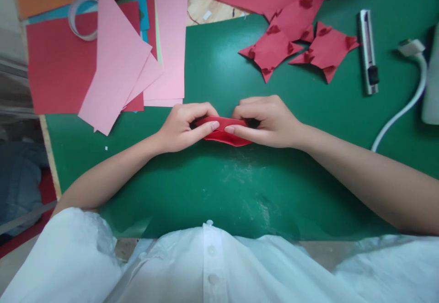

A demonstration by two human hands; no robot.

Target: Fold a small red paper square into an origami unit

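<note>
Nearest the camera, the white buttoned shirt (212, 266) overlaps the near edge of the green cutting mat (212, 188), which covers most of the tabletop (219, 8); between that edge and the hands lies a broad bare stretch of mat, scuffed with pale marks, bounded by the two forearms that slant in from either side. At the mat's middle, the left hand (181, 127) and the right hand (269, 122) meet, each pinching one end of a small folded red paper piece (224, 135) between thumb and curled fingers, thumb tips almost touching over its centre. The piece is narrow and long, pointed at both ends like a flattened boat, with a crease running along its length, and its underside seems to rest on or just above the mat. Beyond the hands the mat is bare up to the clutter. To the far left, pink paper sheets (137, 61) and a red sheet (58, 65) hang over the mat's left corner, with a roll of tape (82, 17) on top. To the far right lie folded red paper shapes (298, 42), a utility knife (367, 51) and a white cable (408, 97) near the right edge.
</note>
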